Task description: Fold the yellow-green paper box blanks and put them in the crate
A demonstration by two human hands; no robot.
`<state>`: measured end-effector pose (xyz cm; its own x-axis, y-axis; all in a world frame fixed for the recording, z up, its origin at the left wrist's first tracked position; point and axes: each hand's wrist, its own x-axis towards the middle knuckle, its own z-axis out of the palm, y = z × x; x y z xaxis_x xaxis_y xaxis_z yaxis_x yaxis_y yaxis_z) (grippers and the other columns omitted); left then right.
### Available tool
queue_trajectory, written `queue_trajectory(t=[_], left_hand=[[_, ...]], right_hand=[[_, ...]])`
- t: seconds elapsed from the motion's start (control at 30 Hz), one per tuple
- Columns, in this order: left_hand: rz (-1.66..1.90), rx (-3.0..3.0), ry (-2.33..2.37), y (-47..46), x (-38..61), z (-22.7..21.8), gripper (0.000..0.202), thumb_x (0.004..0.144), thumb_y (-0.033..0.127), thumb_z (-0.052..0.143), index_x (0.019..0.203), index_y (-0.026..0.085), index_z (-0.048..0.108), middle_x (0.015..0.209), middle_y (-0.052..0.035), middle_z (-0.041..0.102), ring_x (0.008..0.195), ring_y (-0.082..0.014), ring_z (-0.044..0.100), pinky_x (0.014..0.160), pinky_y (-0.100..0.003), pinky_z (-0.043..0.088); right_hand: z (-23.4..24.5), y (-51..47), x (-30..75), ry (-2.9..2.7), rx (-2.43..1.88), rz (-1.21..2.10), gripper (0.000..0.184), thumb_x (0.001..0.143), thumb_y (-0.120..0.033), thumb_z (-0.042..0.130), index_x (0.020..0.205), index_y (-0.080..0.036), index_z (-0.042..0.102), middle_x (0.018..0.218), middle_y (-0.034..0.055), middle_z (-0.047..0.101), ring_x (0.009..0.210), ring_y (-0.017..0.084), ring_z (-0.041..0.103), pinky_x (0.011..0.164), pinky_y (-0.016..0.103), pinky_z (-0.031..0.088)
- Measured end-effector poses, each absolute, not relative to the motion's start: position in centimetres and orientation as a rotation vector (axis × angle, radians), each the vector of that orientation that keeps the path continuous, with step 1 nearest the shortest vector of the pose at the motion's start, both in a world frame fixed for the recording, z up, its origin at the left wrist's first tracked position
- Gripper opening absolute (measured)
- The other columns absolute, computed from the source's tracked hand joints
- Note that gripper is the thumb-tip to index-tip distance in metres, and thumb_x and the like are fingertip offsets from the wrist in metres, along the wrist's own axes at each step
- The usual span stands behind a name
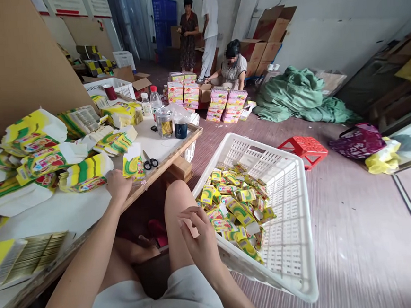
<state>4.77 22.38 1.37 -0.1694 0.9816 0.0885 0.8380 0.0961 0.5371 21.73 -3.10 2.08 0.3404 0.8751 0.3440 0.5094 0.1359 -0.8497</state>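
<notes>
My left hand is at the table's front edge, its fingers curled and partly hidden, closed at the lower edge of a small yellow-and-green carton with a raised white flap. Black-handled scissors lie just right of that carton. Over my right knee, my right hand hangs in the air with its fingers apart and nothing in it. Beside it stands a white plastic basket, tilted toward me, with many small yellow cartons heaped in it.
Bundles of flat yellow cartons cover the table. Jars, bottles and a dark mug stand at its far end. A red stool is behind the basket. Pink box stacks, green sacks and several people are farther back.
</notes>
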Motion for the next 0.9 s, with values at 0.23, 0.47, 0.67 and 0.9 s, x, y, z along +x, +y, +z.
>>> queue_trajectory(t=[0.23, 0.47, 0.67, 0.9], left_hand=[[0.882, 1.941, 1.816, 11.6, 4.1, 4.6, 0.023, 0.090, 0.037, 0.051, 0.103, 0.019, 0.058, 0.098, -0.0092, 0.071, 0.092, -0.0269, 0.068, 0.082, -0.033, 0.053], [0.887, 1.800, 1.205, 0.5, 2.3, 3.7, 0.009, 0.091, 0.031, 0.056, 0.093, 0.024, 0.062, 0.085, -0.0009, 0.071, 0.075, -0.0191, 0.067, 0.066, -0.024, 0.054], [0.912, 1.712, 1.185, 0.2, 1.4, 3.4, 0.008, 0.086, 0.029, 0.064, 0.093, 0.024, 0.062, 0.082, 0.0013, 0.069, 0.073, -0.0178, 0.064, 0.063, -0.022, 0.052], [0.998, 1.618, 1.229, -0.3, 2.1, 3.4, 0.012, 0.091, 0.033, 0.060, 0.088, 0.022, 0.058, 0.075, 0.0030, 0.060, 0.066, -0.0142, 0.058, 0.057, -0.019, 0.048]], right_hand=[[3.9, -1.7, 20.8, -1.367, -1.443, 0.343, 0.034, 0.096, -0.018, 0.052, 0.128, -0.026, 0.059, 0.128, 0.0107, 0.064, 0.119, 0.027, 0.059, 0.096, 0.043, 0.051], [4.3, -1.3, 17.7, -1.470, -1.325, 0.622, 0.037, 0.095, -0.021, 0.055, 0.132, -0.025, 0.052, 0.104, 0.0062, 0.070, 0.096, 0.022, 0.068, 0.087, 0.037, 0.057], [5.0, -1.5, 17.3, -1.525, -1.363, 0.526, 0.049, 0.092, -0.020, 0.060, 0.139, -0.022, 0.046, 0.136, 0.0127, 0.060, 0.124, 0.027, 0.057, 0.103, 0.044, 0.049], [4.8, -1.8, 17.2, -1.481, -1.333, 0.509, 0.044, 0.093, -0.019, 0.059, 0.135, -0.021, 0.048, 0.124, 0.0111, 0.066, 0.119, 0.026, 0.061, 0.101, 0.042, 0.051]])
